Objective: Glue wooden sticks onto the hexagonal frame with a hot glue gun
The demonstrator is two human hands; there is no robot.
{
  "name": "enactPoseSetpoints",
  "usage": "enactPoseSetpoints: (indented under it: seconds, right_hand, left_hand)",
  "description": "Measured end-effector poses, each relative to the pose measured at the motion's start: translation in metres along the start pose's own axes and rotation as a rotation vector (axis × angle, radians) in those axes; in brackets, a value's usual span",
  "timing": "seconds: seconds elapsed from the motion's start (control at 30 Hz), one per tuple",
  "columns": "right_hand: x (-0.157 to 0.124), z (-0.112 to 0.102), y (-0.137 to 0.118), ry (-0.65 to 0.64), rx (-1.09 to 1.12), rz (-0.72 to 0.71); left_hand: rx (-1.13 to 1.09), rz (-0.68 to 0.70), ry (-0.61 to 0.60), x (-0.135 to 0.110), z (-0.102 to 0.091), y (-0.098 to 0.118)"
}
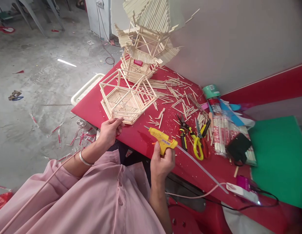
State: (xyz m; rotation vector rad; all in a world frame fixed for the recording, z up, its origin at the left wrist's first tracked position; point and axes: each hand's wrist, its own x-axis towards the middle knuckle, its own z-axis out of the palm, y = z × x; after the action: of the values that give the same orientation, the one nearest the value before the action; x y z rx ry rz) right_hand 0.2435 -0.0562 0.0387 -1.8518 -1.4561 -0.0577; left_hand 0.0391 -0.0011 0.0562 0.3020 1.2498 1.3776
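Note:
My right hand [163,162] is wrapped round a yellow hot glue gun [163,139], its nozzle pointing left. A long translucent glue stick [202,168] extends from its back. My left hand [109,131] is closed in a pinch at the front edge of a hexagonal stick frame [124,105]. Whatever lies between those fingertips is hidden. The frame has a floor of pale sticks in rings, with upright posts and a top rim. Behind it stands a tiered tower of the same sticks [148,42], with flared roofs.
Loose sticks [175,87] lie scattered over the red tabletop [89,109]. Pliers [183,135], yellow-handled scissors [197,146], stick packs [220,133] and a green board [279,159] are at the right. A white power strip [242,192] and cables lie near the front edge.

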Motion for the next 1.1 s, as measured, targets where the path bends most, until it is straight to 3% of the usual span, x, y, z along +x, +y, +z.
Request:
enactPoseSetpoints:
  seconds: [0.27, 0.6, 0.73, 0.83, 1.0, 1.1]
  right_hand:
    - [-0.002, -0.01, 0.034, 0.021, -0.089, 0.087]
    - [0.013, -0.005, 0.041, -0.081, -0.316, 0.021]
    - [0.019, -0.013, 0.034, 0.017, -0.319, 0.009]
    - [0.015, -0.007, 0.007, -0.013, -0.007, 0.05]
    - [0.0, 0.033, -0.06, -0.591, 0.774, 0.424]
    - [0.0, 0.056, -0.085, -0.696, 0.95, 0.547]
  left_hand:
    - [0.021, 0.021, 0.002, -0.001, 0.001, 0.001]
    - [0.025, 0.026, 0.038, -0.002, 0.003, 0.0]
    - [0.049, 0.034, 0.043, -0.001, 0.003, 0.0]
    - [0.058, 0.039, 0.048, -0.001, 0.003, 0.0]
    - [0.062, 0.046, 0.044, -0.003, 0.004, 0.0]
    - [0.058, 0.031, 0.044, -0.003, 0.004, 0.001]
